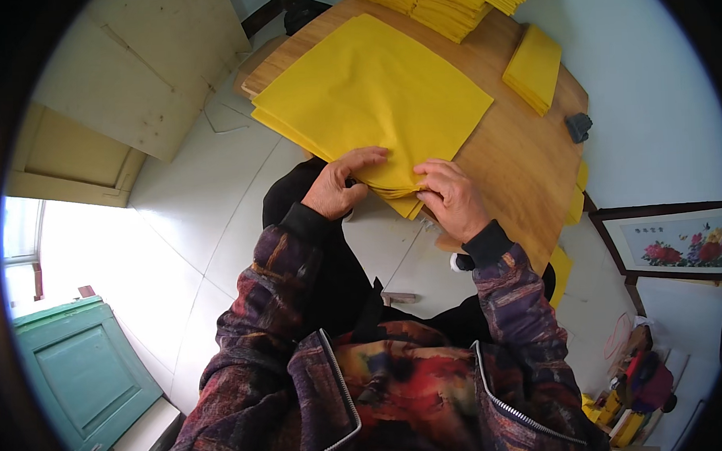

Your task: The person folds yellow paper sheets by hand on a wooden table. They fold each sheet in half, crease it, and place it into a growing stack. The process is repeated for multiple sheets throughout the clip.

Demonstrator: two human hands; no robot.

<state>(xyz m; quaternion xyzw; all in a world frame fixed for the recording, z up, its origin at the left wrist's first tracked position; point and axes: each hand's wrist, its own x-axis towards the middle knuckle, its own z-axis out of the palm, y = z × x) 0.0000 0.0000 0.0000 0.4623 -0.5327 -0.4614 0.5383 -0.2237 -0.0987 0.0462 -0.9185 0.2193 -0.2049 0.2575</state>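
We have the yellow sheets [372, 90] in a loose pile on the wooden table [506, 177], their near corner jutting past its edge towards us. Our right hand [454, 194] is nearly closed, thumb and fingertips pinching that corner's rim. Our left hand [342, 182] is half curled, fingers over the top sheet, thumb by the edge; we cannot tell whether it grips. Beyond sit a folded bundle [533, 68] and taller yellow stacks [449, 12].
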